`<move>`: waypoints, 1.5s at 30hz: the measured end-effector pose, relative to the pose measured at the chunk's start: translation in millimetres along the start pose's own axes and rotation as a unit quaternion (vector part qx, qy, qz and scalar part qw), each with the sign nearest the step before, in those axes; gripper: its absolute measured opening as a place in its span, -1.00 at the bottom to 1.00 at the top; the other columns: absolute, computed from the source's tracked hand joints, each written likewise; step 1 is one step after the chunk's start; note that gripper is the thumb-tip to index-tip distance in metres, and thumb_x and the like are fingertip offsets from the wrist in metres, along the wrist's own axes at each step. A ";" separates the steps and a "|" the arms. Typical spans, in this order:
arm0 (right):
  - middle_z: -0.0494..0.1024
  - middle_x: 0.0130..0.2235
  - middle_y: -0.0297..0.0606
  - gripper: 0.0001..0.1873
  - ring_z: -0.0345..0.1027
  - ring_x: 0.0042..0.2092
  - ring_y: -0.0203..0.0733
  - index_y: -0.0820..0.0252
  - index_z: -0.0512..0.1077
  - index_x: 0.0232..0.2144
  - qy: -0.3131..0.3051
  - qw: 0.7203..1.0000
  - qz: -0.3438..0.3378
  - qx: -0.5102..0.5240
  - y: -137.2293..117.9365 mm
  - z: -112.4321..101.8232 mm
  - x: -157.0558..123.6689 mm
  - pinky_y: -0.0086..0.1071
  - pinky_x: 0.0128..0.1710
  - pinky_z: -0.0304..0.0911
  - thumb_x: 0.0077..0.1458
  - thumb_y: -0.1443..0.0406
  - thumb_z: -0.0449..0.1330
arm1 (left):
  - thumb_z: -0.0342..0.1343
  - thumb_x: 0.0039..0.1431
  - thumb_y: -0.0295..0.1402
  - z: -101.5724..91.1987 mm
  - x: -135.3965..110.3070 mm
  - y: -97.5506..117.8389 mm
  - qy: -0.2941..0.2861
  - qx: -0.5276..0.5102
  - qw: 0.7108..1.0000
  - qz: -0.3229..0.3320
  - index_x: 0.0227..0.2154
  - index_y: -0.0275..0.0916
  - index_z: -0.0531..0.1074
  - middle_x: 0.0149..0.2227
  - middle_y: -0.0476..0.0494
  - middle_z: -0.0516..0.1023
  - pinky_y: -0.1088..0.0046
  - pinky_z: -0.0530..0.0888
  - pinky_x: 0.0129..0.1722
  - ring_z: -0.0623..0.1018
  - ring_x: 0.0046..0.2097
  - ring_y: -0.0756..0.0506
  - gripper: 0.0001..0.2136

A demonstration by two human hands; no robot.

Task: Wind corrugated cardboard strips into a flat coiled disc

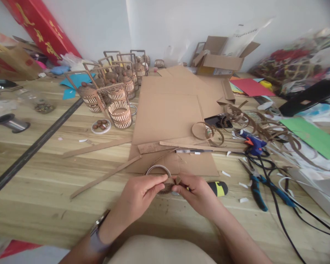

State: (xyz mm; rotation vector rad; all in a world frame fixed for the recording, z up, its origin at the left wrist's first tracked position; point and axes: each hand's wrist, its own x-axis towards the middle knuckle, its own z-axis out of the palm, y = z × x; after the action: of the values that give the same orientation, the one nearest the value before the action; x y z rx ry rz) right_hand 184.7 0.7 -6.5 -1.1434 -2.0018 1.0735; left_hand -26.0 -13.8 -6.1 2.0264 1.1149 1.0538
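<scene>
My left hand [139, 192] is closed in a pinch on a small brown curled piece [167, 186] with a rough, textured edge. My right hand [196, 194] pinches the right end of the same piece, thumb and forefinger together. Just beyond the fingertips a pale ring [158, 167] stands at the edge of the cardboard; whether it is joined to the curled piece I cannot tell. Right beside my right hand lies a black and yellow-green tool handle [220, 188], partly hidden by the hand.
Cardboard sheets [167, 110] cover the middle. Small lidded baskets [121, 113] with handles crowd the back left, by a dish of brown balls [101, 126]. A knife [194, 150], glue gun [253, 142], pliers [258, 185], cables and curled strips [244, 121] lie rightward.
</scene>
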 end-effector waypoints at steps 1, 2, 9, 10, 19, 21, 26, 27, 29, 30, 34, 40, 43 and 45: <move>0.35 -0.55 -0.38 -0.55 0.23 -0.46 -0.29 0.15 0.28 -0.59 -0.004 1.000 -0.011 -0.012 0.0 1.3 0.0 -0.45 -0.44 0.14 0.29 0.08 0.09 | 0.10 0.32 -0.43 -0.5 0.5 0.0 -0.009 0.003 1.000 0.016 -0.10 -0.31 0.59 -0.20 -0.20 0.72 0.55 0.60 -0.21 0.71 -0.23 -0.07 -0.80; 0.35 -0.55 -0.38 -0.57 0.22 -0.47 -0.29 0.15 0.28 -0.59 -0.009 1.000 -0.020 -0.019 -0.3 3.0 0.0 -0.45 -0.44 0.13 0.29 0.11 0.10 | 0.08 0.33 -0.44 -1.1 0.9 -0.1 -0.019 0.006 0.999 0.027 -0.10 -0.31 0.59 -0.21 -0.20 0.72 0.55 0.60 -0.21 0.70 -0.24 -0.07 -0.79; 0.25 -0.60 -0.43 -0.58 0.11 -0.52 -0.33 0.16 0.25 -0.64 0.043 0.998 0.052 -0.005 -3.9 12.9 -0.1 -0.46 -0.52 0.03 0.20 0.13 0.14 | 0.00 0.37 -0.43 1.3 -0.5 -4.7 0.023 0.078 0.996 0.024 -0.04 -0.24 0.49 -0.14 -0.21 0.66 0.41 0.60 -0.11 0.65 -0.12 -0.11 -0.79; 0.22 -0.62 -0.44 -0.57 0.08 -0.53 -0.34 0.16 0.23 -0.65 0.062 0.995 0.076 0.000 -3.9 13.2 0.2 -0.46 -0.54 0.00 0.17 0.12 0.15 | 0.02 0.37 -0.42 3.3 -1.3 -5.3 0.047 0.098 0.994 0.023 0.02 -0.25 0.44 -0.07 -0.26 0.63 0.34 0.58 -0.03 0.63 -0.04 -0.14 -0.77; 0.19 -0.63 -0.44 -0.51 0.05 -0.53 -0.34 0.17 0.23 -0.70 0.102 0.981 0.153 0.063 -5.4 28.0 0.0 -0.45 -0.54 0.00 0.06 0.01 0.20 | 0.24 0.13 -0.52 22.4 -10.8 -2.8 -0.012 0.194 0.981 -0.001 0.29 -0.21 0.05 0.20 -0.49 0.39 0.04 0.51 0.11 0.45 0.22 -0.35 -0.29; 0.29 -0.61 -0.40 -0.50 0.12 -0.52 -0.32 0.18 0.31 -0.68 0.089 0.983 0.145 0.067 -6.7 29.8 -1.2 -0.45 -0.52 0.05 0.04 -0.04 0.24 | 0.22 0.14 -0.53 22.1 -10.6 -2.2 -0.011 0.183 0.983 0.000 0.27 -0.18 0.07 0.20 -0.47 0.39 0.02 0.51 0.10 0.46 0.20 -0.34 -0.32; 0.31 -0.62 -0.40 -0.41 0.11 -0.52 -0.32 0.20 0.33 -0.68 0.069 0.991 0.100 0.052 -9.7 24.9 -2.7 -0.45 -0.53 0.01 -0.04 -0.16 0.30 | 0.20 0.15 -0.54 15.9 -6.7 1.0 -0.041 0.101 0.994 0.010 0.20 -0.13 0.18 0.17 -0.36 0.43 0.08 0.48 0.14 0.47 0.19 -0.28 -0.42; 0.29 -0.63 -0.41 -0.39 0.08 -0.52 -0.33 0.20 0.30 -0.69 0.069 0.992 0.094 0.052 -9.9 23.5 -2.6 -0.45 -0.54 -0.01 -0.05 -0.17 0.30 | 0.20 0.16 -0.53 14.5 -6.0 2.0 -0.045 0.084 0.995 0.011 0.18 -0.13 0.20 0.18 -0.35 0.42 0.09 0.47 0.15 0.47 0.19 -0.27 -0.45; 0.24 -0.63 -0.43 -0.36 0.05 -0.52 -0.34 0.19 0.26 -0.70 0.061 0.992 0.085 0.063 -9.8 21.1 -2.4 -0.45 -0.54 -0.04 -0.05 -0.20 0.29 | 0.22 0.17 -0.49 12.1 -4.6 4.1 -0.050 0.051 0.997 0.011 0.15 -0.14 0.24 0.19 -0.35 0.42 0.11 0.45 0.18 0.46 0.20 -0.26 -0.49; 0.23 -0.63 -0.43 -0.35 0.04 -0.52 -0.34 0.19 0.25 -0.70 0.056 0.993 0.082 0.070 -9.6 20.4 -2.3 -0.45 -0.54 -0.05 -0.04 -0.21 0.27 | 0.22 0.18 -0.48 11.0 -4.0 5.1 -0.053 0.036 0.998 0.007 0.14 -0.14 0.26 0.20 -0.34 0.42 0.13 0.43 0.19 0.45 0.21 -0.25 -0.51; 0.25 -0.63 -0.43 -0.34 0.05 -0.52 -0.34 0.19 0.23 -0.70 0.039 0.990 0.098 0.092 -8.8 19.5 -2.8 -0.45 -0.53 -0.02 -0.05 -0.22 0.27 | 0.28 0.17 -0.39 7.5 -1.6 8.6 -0.067 -0.006 0.998 -0.005 0.10 -0.16 0.30 0.18 -0.33 0.43 0.18 0.43 0.19 0.45 0.21 -0.24 -0.54; 0.32 -0.61 -0.42 -0.36 0.10 -0.52 -0.33 0.18 0.29 -0.66 -0.005 0.976 0.119 0.181 -13.7 17.1 -0.4 -0.45 -0.53 0.05 -0.16 -0.24 0.33 | 0.27 0.17 -0.43 3.0 -1.2 9.0 -0.099 -0.023 0.995 -0.003 0.10 -0.16 0.31 0.17 -0.33 0.43 0.15 0.43 0.18 0.44 0.21 -0.24 -0.55; 0.33 -0.59 -0.43 -0.36 0.12 -0.50 -0.33 0.20 0.33 -0.64 -0.036 0.962 0.136 0.233 -15.8 13.3 2.2 -0.45 -0.50 0.11 -0.30 -0.22 0.40 | 0.25 0.18 -0.46 1.0 -2.0 10.0 -0.128 -0.026 0.991 -0.004 0.10 -0.15 0.32 0.21 -0.34 0.41 0.13 0.43 0.18 0.43 0.23 -0.24 -0.56; 0.33 -0.58 -0.43 -0.37 0.13 -0.48 -0.33 0.21 0.35 -0.63 -0.063 0.948 0.158 0.268 -15.2 11.0 3.1 -0.44 -0.47 0.12 -0.35 -0.18 0.45 | 0.25 0.18 -0.45 -0.3 -2.2 11.6 -0.140 -0.028 0.990 -0.004 0.10 -0.15 0.32 0.22 -0.34 0.40 0.14 0.44 0.18 0.44 0.23 -0.24 -0.56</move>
State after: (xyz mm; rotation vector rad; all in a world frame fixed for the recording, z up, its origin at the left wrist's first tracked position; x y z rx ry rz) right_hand 168.4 -5.1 1.4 -1.1283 -1.4874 1.7605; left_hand -22.3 -21.2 2.3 2.0467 0.9345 0.7571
